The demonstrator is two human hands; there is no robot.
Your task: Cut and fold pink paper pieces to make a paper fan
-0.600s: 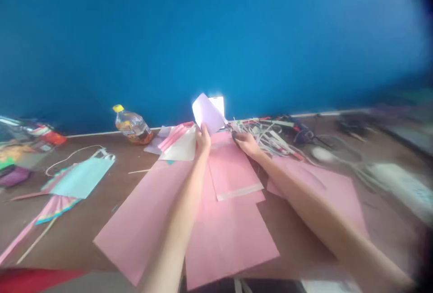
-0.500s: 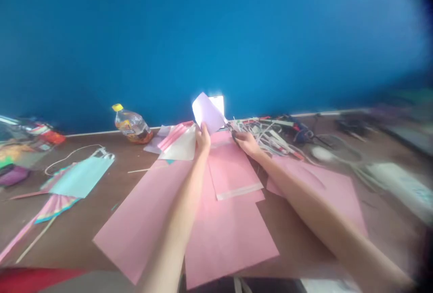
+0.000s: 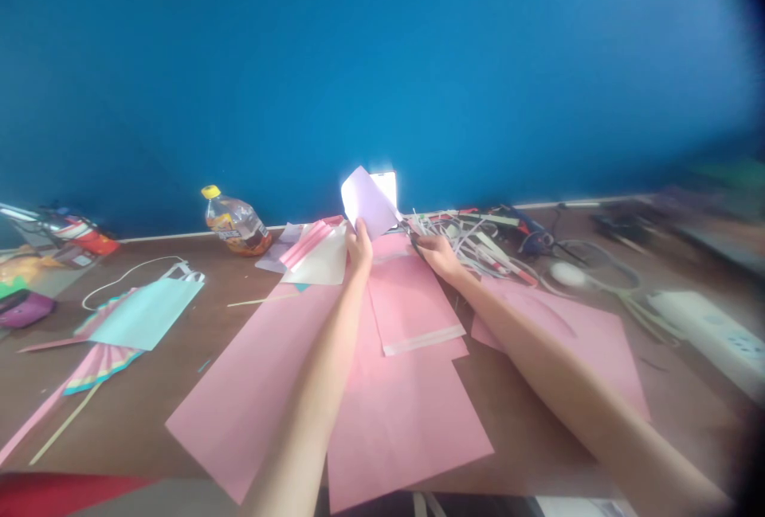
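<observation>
My left hand (image 3: 358, 246) pinches the lower edge of a pale lilac sheet of paper (image 3: 367, 202), which is raised and slightly curved. Close to the paper's right corner, my right hand (image 3: 439, 256) is closed around scissors (image 3: 410, 235); their blades point toward that corner, and whether they touch it is too small to tell. Below my hands lies a pink paper bag or folder (image 3: 412, 302) with a pale strip along its near edge, on top of larger pink sheets (image 3: 406, 437). A lit screen (image 3: 386, 186) is partly hidden behind the lilac paper.
Left of my hands stand a tilted drink bottle (image 3: 236, 222) with a yellow cap and a light blue paper bag (image 3: 149, 314) over a pleated paper fan (image 3: 101, 366). Paper strips (image 3: 478, 242) pile up at the back right, near a white power strip (image 3: 711, 334).
Both hands stay nearly in place with the lilac paper and the scissors. The whole view has shifted only slightly.
</observation>
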